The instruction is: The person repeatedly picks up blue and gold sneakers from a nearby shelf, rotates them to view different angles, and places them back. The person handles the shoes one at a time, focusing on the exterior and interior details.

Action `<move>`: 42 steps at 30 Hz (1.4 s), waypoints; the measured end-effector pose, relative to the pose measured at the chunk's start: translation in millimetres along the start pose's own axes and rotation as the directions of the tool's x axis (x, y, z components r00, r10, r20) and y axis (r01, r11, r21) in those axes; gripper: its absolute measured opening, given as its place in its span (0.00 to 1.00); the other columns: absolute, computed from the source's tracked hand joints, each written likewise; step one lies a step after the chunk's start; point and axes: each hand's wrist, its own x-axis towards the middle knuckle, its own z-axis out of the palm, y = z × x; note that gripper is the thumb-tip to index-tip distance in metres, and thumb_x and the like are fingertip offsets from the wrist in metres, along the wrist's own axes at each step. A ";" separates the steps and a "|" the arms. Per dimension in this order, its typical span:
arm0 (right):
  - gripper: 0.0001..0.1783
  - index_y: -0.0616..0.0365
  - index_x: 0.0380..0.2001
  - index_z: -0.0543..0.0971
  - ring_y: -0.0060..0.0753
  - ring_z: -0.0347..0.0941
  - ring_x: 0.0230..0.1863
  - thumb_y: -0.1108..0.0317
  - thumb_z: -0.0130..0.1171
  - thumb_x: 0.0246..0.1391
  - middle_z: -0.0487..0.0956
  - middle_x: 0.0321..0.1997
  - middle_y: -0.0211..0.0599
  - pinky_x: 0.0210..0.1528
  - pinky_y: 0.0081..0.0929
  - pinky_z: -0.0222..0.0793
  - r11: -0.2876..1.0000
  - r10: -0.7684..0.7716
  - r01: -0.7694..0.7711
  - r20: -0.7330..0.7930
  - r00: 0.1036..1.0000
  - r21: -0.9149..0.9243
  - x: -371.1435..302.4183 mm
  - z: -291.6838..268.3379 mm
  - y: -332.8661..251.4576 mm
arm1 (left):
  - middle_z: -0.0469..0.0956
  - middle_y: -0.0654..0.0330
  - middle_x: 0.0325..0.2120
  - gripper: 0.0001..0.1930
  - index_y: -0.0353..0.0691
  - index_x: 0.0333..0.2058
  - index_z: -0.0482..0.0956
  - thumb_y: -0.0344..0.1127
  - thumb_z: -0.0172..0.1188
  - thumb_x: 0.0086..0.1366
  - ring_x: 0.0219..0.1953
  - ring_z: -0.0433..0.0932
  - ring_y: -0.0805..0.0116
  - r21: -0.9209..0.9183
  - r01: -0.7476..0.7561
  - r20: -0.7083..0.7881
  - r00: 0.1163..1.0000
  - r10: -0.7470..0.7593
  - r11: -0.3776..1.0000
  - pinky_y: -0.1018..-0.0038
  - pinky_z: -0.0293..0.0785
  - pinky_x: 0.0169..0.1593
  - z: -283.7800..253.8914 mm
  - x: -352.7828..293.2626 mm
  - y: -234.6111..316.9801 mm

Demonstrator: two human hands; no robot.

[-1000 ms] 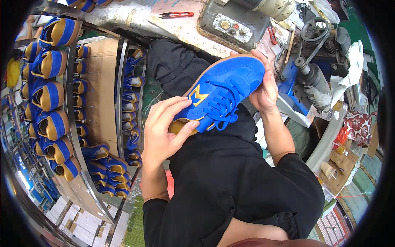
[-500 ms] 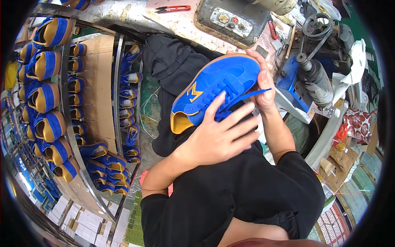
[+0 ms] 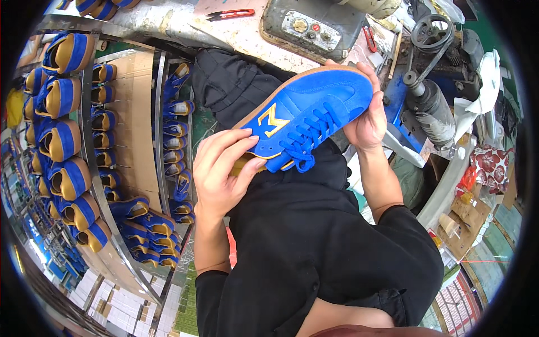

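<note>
A blue sneaker (image 3: 314,101) with a yellow side emblem and a tan sole is held up between my two hands, its side turned to me. My left hand (image 3: 222,165) grips the heel end, fingers on the side and thumb near the collar. At the toe my right hand (image 3: 368,115) is wrapped round the front of the shoe, partly hidden behind it. The blue laces (image 3: 306,140) run across the upper and bunch in a knot near the tongue. Most of the yellow lining is covered by my left hand.
Metal racks (image 3: 90,140) full of similar blue and tan shoes stand at the left. Ahead is a worktable (image 3: 224,28) with red-handled snips (image 3: 230,14) and a grimy machine with a control panel (image 3: 311,28). A motor with a pulley wheel (image 3: 432,35) stands at the right.
My left hand has moved from the laces to the heel and closed on it. The sneaker has shifted right and turned its side to me; the loose lace end no longer sticks out.
</note>
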 end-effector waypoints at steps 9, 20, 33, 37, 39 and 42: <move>0.35 0.64 0.64 0.57 0.52 0.65 0.64 0.45 0.41 0.67 0.67 0.62 0.60 0.67 0.45 0.59 0.998 0.000 -0.006 -0.101 0.995 -0.059 3.3 0.1 -13.7 | 0.81 0.56 0.29 0.09 0.36 0.34 0.82 0.26 0.68 0.51 0.31 0.80 0.60 -0.046 -0.073 0.096 0.992 0.077 0.996 0.69 0.76 0.35 -5.9 36.4 7.7; 0.33 0.65 0.62 0.63 0.34 0.71 0.58 0.46 0.37 0.69 0.74 0.57 0.44 0.61 0.33 0.66 0.995 -0.098 0.093 -0.285 0.954 -0.031 30.7 6.8 -75.4 | 0.80 0.62 0.25 0.08 0.29 0.32 0.82 0.31 0.61 0.64 0.28 0.75 0.78 -0.498 0.361 0.434 0.891 -0.134 0.789 0.80 0.69 0.34 -13.6 150.7 35.0; 0.31 0.66 0.62 0.63 0.35 0.73 0.55 0.50 0.34 0.71 0.74 0.56 0.45 0.57 0.33 0.71 0.993 -0.079 0.100 -0.298 0.951 0.055 54.9 21.7 -97.1 | 0.78 0.68 0.21 0.11 0.31 0.30 0.84 0.35 0.62 0.65 0.22 0.70 0.86 -0.572 0.594 0.538 0.792 -0.289 0.566 0.84 0.63 0.25 -31.8 207.6 56.7; 0.30 0.65 0.61 0.63 0.34 0.74 0.55 0.50 0.35 0.71 0.74 0.56 0.45 0.57 0.34 0.72 0.987 -0.107 0.138 -0.316 0.943 0.077 58.0 21.0 -97.3 | 0.76 0.70 0.20 0.12 0.31 0.30 0.84 0.36 0.63 0.65 0.22 0.68 0.86 -0.522 0.578 0.548 0.791 -0.273 0.627 0.84 0.62 0.25 -33.2 217.6 59.1; 0.30 0.65 0.61 0.63 0.35 0.73 0.55 0.49 0.35 0.71 0.74 0.56 0.45 0.58 0.34 0.71 0.986 -0.109 0.144 -0.323 0.940 0.088 56.5 17.5 -97.8 | 0.76 0.71 0.19 0.13 0.31 0.30 0.84 0.37 0.63 0.65 0.22 0.67 0.86 -0.503 0.562 0.548 0.795 -0.260 0.657 0.84 0.61 0.25 -31.3 221.1 65.2; 0.30 0.65 0.61 0.63 0.35 0.73 0.56 0.49 0.35 0.71 0.74 0.56 0.45 0.58 0.35 0.71 0.985 -0.109 0.147 -0.335 0.936 0.091 54.8 17.1 -98.5 | 0.79 0.61 0.21 0.11 0.28 0.29 0.82 0.34 0.62 0.64 0.21 0.73 0.80 -0.482 0.561 0.560 0.788 -0.256 0.673 0.81 0.66 0.25 -30.9 226.1 69.6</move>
